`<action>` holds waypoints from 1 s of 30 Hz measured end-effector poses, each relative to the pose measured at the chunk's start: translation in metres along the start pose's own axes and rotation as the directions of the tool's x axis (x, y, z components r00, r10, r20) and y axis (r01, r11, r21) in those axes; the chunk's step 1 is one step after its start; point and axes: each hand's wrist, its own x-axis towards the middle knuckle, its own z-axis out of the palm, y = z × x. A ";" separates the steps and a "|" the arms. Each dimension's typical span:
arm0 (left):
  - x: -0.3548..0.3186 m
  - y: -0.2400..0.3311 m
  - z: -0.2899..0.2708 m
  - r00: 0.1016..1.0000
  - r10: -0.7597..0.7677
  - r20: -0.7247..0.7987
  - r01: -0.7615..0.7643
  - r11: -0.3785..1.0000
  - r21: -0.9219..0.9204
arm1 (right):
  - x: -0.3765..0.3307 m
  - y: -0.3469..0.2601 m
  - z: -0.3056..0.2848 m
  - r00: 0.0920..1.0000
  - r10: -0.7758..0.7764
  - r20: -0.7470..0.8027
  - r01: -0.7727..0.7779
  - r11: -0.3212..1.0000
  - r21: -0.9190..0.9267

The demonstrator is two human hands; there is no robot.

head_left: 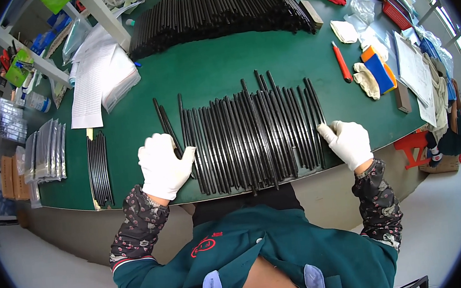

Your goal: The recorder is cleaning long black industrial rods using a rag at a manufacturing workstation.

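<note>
A row of thin black rods (236, 143) lies side by side on the green table, close to its near edge. Several rods stick out farther at the far side, so their ends are uneven. My left hand (164, 166), in a white glove, is at the row's left side, fingers curled and thumb against the rods. Two loose, slanted rods (167, 122) pass beside and under that thumb. At the right side, my white-gloved right hand (347, 142) has its fingers curled in, with thumb and forefinger tips against the outermost rods. The undersides of both hands are hidden.
A large pile of black rods (213, 14) lies at the far side, with a block (311, 16) at its right end. Left are a small rod bundle (99, 169), papers (91, 90) and bagged packs (46, 151). Right are a red cutter (342, 63), gloves (366, 81) and a clipboard (414, 67).
</note>
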 end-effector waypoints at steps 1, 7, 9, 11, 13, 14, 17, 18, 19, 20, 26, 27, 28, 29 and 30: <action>-0.001 -0.005 0.009 0.976 0.077 -0.205 -0.093 0.993 -0.072 | 0.000 0.003 0.002 1.000 0.008 0.003 -0.008 1.000 -0.003; 0.009 -0.016 0.014 0.898 0.435 -0.062 -0.439 0.881 -0.176 | 0.001 0.013 0.008 0.997 -0.006 -0.077 0.010 0.999 0.045; 0.004 -0.014 0.008 0.889 0.458 -0.015 -0.451 0.869 -0.202 | -0.001 0.015 0.008 0.998 -0.024 -0.051 0.027 0.997 0.067; -0.005 -0.015 0.008 0.872 0.488 0.029 -0.468 0.851 -0.237 | -0.004 0.020 0.007 0.999 -0.025 -0.041 0.028 0.996 0.089; -0.014 -0.013 0.004 0.867 0.492 0.082 -0.463 0.855 -0.236 | -0.007 0.025 0.006 0.999 -0.025 -0.030 0.028 0.993 0.115; -0.018 -0.012 0.004 0.862 0.498 0.096 -0.468 0.854 -0.228 | -0.006 0.028 0.006 0.998 -0.005 -0.070 0.014 0.992 0.129; -0.024 -0.009 0.000 0.851 0.506 0.141 -0.470 0.853 -0.227 | -0.004 0.024 0.002 0.961 -0.041 -0.272 0.092 0.980 0.177; -0.024 -0.008 -0.002 0.845 0.510 0.159 -0.480 0.856 -0.192 | -0.002 0.021 0.001 0.897 -0.098 -0.430 0.196 0.962 0.189; -0.019 -0.007 -0.005 0.844 0.521 0.127 -0.494 0.848 -0.193 | 0.002 0.019 0.002 0.881 -0.226 -0.415 0.299 0.947 0.120; -0.011 0.001 -0.014 0.825 0.560 0.083 -0.543 0.824 -0.163 | 0.003 0.017 0.003 0.853 -0.348 -0.389 0.398 0.916 0.052; 0.047 0.076 -0.010 0.484 0.872 0.073 -0.856 0.489 -0.168 | -0.002 0.039 0.026 0.930 -0.344 -0.130 0.349 0.937 0.015; 0.050 0.086 -0.006 0.469 0.881 0.065 -0.869 0.473 -0.147 | -0.001 0.050 0.030 0.926 -0.332 -0.177 0.343 0.939 0.032; 0.055 0.096 0.000 0.447 0.893 0.061 -0.883 0.451 -0.133 | 0.000 0.065 0.035 0.931 -0.319 -0.179 0.330 0.943 0.036; 0.058 0.102 0.004 0.427 0.903 0.050 -0.894 0.430 -0.125 | -0.001 0.076 0.034 0.932 -0.305 -0.195 0.326 0.941 0.086; 0.061 0.111 0.006 0.421 0.906 0.044 -0.899 0.423 -0.113 | 0.000 0.086 0.033 0.933 -0.292 -0.211 0.324 0.936 0.137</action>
